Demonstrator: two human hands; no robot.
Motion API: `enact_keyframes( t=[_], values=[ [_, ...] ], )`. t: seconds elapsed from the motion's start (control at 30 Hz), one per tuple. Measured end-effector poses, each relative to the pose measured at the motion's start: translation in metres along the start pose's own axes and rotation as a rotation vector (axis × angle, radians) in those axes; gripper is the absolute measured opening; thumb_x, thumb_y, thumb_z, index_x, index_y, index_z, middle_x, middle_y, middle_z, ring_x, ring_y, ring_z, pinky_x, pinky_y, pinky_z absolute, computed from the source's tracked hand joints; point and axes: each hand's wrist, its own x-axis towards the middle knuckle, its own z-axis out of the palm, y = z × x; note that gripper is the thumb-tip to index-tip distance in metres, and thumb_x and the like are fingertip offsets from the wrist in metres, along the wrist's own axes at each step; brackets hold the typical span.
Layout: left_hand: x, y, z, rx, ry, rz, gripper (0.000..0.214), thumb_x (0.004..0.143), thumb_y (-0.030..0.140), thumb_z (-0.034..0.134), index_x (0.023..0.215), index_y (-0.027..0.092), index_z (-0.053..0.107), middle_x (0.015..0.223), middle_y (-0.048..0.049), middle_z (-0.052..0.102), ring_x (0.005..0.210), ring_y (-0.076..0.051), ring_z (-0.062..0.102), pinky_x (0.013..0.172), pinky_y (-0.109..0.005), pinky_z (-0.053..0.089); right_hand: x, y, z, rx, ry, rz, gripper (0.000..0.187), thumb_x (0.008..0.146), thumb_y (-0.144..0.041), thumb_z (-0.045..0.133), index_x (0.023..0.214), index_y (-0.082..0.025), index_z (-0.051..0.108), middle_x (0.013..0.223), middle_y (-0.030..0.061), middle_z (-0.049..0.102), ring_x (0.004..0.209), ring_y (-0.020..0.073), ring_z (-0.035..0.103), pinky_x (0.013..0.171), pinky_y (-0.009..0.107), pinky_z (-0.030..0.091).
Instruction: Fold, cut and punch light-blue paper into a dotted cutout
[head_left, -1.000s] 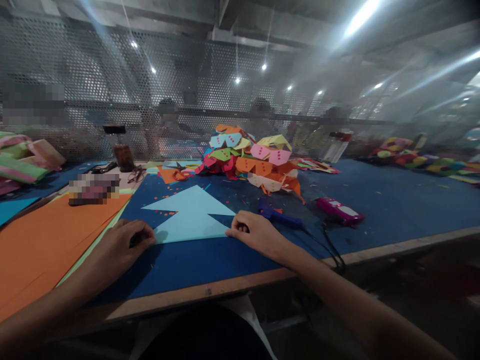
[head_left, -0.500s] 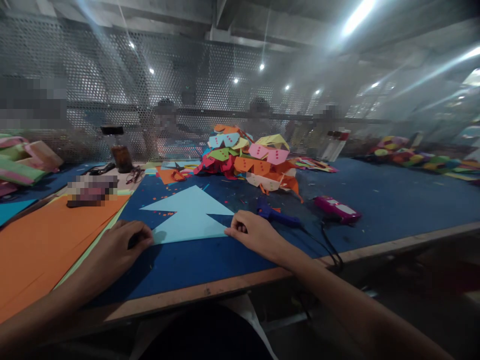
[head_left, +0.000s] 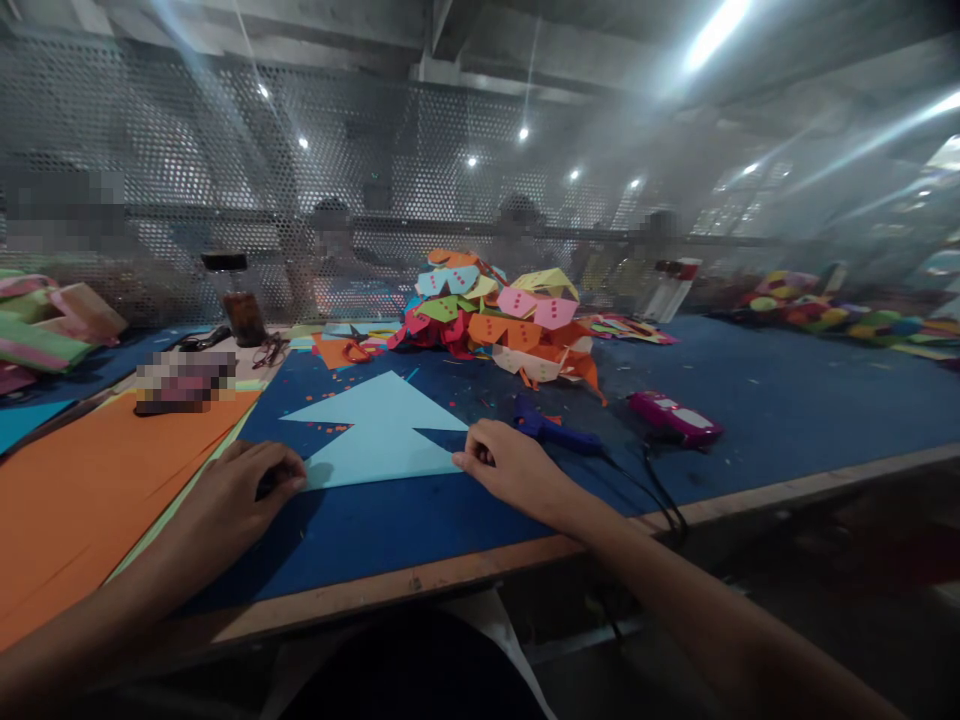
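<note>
A light blue paper cutout [head_left: 386,440], shaped like a fir tree with two tiers, lies flat on the blue tabletop [head_left: 420,530]. At its lower left corner my left hand [head_left: 259,480] pinches the paper between thumb and curled fingers. My right hand [head_left: 499,460] is curled in the same way on the opposite lower corner, fingertips closed on the paper edge. Just beyond my right hand lies a dark blue glue gun [head_left: 559,432] with its cable trailing toward the table's front edge. Small orange and red paper scraps are scattered around the cutout's left side.
Orange paper sheets [head_left: 97,470] cover the left side. A heap of colourful paper masks [head_left: 517,315] stands behind the cutout, near orange-handled scissors [head_left: 356,352]. A dark-lidded jar [head_left: 241,305] is at back left. A magenta device [head_left: 675,418] lies right. People sit beyond the mesh screen.
Almost nothing differs. Both hands stay at the lower corners of the light blue paper, with only a very slight shift of the right fingertips.
</note>
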Motion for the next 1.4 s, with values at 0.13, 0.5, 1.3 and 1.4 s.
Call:
enact_keyframes(
  t=[0.13, 0.5, 1.3, 1.4],
  values=[
    [-0.0009, -0.0002, 0.0006, 0.002, 0.002, -0.009, 0.029, 0.089, 0.048, 0.051, 0.085, 0.026, 0.069, 0.086, -0.0067, 0.073, 0.092, -0.031, 0.063, 0.078, -0.039, 0.048, 0.0004, 0.0, 0.0005, -0.004, 0.005, -0.007, 0.023, 0.093, -0.026, 0.063, 0.074, -0.02, 0.052, 0.076, -0.0004, 0.057, 0.074, 0.0152, 0.052, 0.066, 0.027, 0.034],
    [-0.001, -0.0027, 0.0009, -0.008, -0.024, -0.018, 0.028, 0.09, 0.045, 0.05, 0.087, 0.024, 0.068, 0.091, -0.0088, 0.071, 0.095, -0.033, 0.061, 0.082, -0.045, 0.047, -0.0005, -0.0003, 0.0013, -0.003, 0.007, -0.003, 0.018, 0.091, -0.023, 0.064, 0.077, -0.02, 0.053, 0.081, 0.0007, 0.059, 0.079, 0.0165, 0.055, 0.07, 0.028, 0.037],
    [-0.0029, -0.0066, 0.0026, 0.036, 0.003, 0.036, 0.026, 0.093, 0.034, 0.043, 0.09, 0.025, 0.067, 0.101, -0.0081, 0.071, 0.099, -0.031, 0.061, 0.085, -0.044, 0.048, -0.0032, -0.0019, -0.0023, 0.01, -0.016, -0.019, 0.017, 0.083, -0.002, 0.05, 0.085, -0.019, 0.05, 0.091, 0.0038, 0.059, 0.082, 0.0168, 0.055, 0.074, 0.029, 0.04],
    [-0.0029, -0.0076, 0.0028, 0.036, -0.012, 0.033, 0.028, 0.094, 0.034, 0.042, 0.091, 0.024, 0.068, 0.102, -0.0087, 0.071, 0.1, -0.031, 0.061, 0.088, -0.046, 0.047, -0.0041, -0.0021, -0.0027, -0.001, -0.029, -0.032, 0.017, 0.084, -0.002, 0.049, 0.086, -0.019, 0.051, 0.093, 0.0045, 0.059, 0.084, 0.0173, 0.055, 0.075, 0.029, 0.04]
  ],
)
